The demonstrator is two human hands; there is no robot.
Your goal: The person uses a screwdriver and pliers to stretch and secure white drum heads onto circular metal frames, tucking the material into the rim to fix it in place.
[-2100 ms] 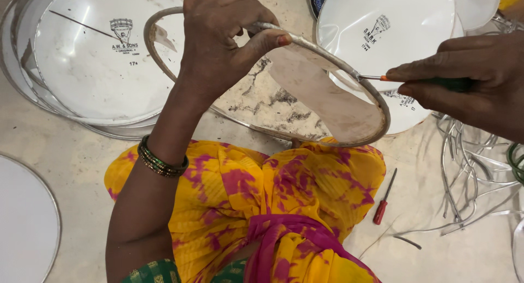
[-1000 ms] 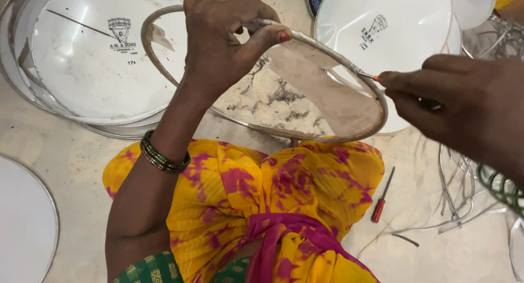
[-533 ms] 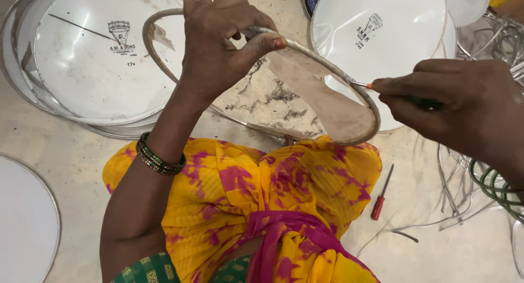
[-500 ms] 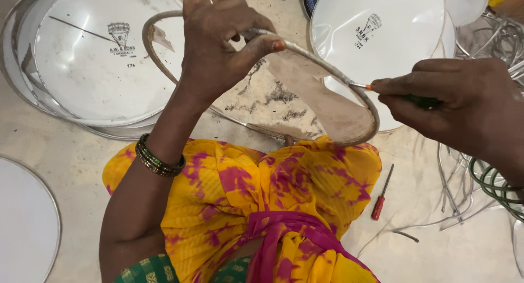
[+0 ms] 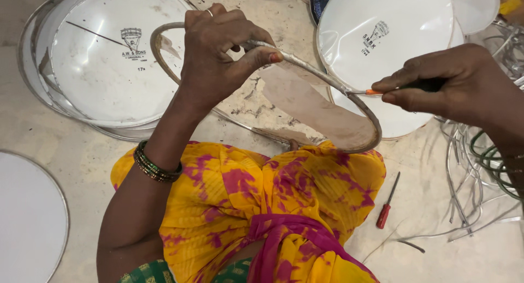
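Seated on a pale floor (image 5: 82,163), we grip a metal hoop (image 5: 349,97) with the left hand (image 5: 215,48) clenched around its rim at about twelve o'clock — thumb pressed over the top, fingers wrapped behind. The hoop rests tilted against our knee, draped in yellow-and-pink cloth (image 5: 262,190), with a torn, translucent skin (image 5: 316,108) clinging to its lower right.

The right hand (image 5: 447,86) closes around a screwdriver (image 5: 398,88) with a dark handle and orange collar, its tip touching the rim at roughly three o'clock.

We judge the hoop light and stiff, its smooth metal apt to slip or turn under prying — so a firm hold on bare rim, opposite the tool, seems best. The skin looks thin and brittle.

Around us: a stack of white drumheads (image 5: 103,59) at ten o'clock, another white drumhead (image 5: 393,37) at two o'clock, a red-handled screwdriver (image 5: 386,204) lying at four o'clock, and loose wire hoops (image 5: 469,174) beside it.
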